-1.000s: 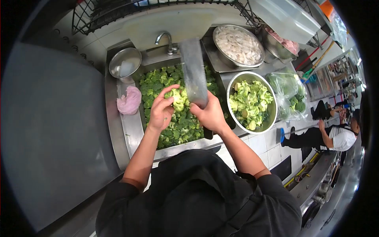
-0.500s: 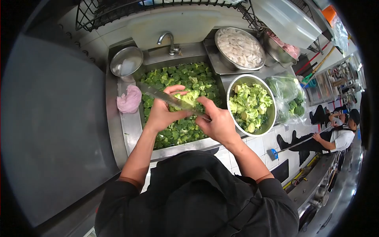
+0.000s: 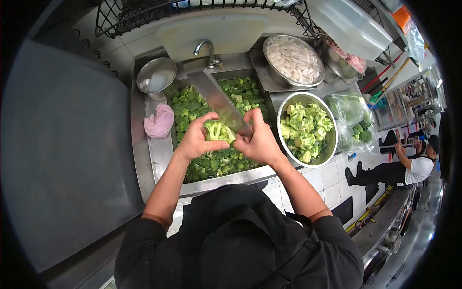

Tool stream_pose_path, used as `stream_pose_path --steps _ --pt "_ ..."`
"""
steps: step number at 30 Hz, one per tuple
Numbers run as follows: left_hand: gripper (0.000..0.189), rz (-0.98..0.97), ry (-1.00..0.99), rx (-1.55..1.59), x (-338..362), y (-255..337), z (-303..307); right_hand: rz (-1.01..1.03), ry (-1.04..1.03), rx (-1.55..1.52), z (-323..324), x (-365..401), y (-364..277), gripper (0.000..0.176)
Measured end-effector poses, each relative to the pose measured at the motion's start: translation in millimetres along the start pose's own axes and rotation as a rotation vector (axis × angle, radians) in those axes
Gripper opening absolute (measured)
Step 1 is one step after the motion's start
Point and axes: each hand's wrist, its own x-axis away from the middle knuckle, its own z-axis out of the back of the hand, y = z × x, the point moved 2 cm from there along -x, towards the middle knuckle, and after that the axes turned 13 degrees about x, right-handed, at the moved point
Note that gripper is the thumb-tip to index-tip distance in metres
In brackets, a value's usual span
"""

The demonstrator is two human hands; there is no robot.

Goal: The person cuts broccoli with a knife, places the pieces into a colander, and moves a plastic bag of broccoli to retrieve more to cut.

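Broccoli head [image 3: 217,131] gripped in left hand [image 3: 195,140] over the sink [image 3: 161,151], right hand [image 3: 261,143] clenched on knife [image 3: 216,98], blade at its stem; sink heaped with florets [image 3: 216,164], bowl [image 3: 335,137] full, bag [image 3: 353,115] looks uncut, so roughly midway, I'd judge.

The knife [image 3: 216,101], which lay low across both hands half a second ago, now slants toward the upper left from the right hand [image 3: 261,142]. The left hand [image 3: 195,140] has turned its broccoli floret [image 3: 217,131] stem-down.
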Motion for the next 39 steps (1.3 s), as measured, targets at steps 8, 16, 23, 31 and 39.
stream_pose_path --steps 8,16,23,31,39 --pt "0.067 0.242 0.507 -0.076 -4 -42 71 -0.142 0.085 0.043 -12 -15 53 0.054" --pt "0.061 0.141 0.2 -0.053 -4 -4 23 0.163 0.109 0.198 -17 8 14 0.052" --pt "0.076 -0.014 0.073 -0.129 -8 27 -26 0.287 0.182 0.267 -8 13 -15 0.056" --pt "0.072 -0.056 0.067 -0.092 -12 11 -47 0.18 0.233 0.21 -22 3 9 0.043" --pt "0.076 0.121 0.021 0.234 -12 -15 -21 -0.075 -0.049 -0.304 0 -9 36 0.044"
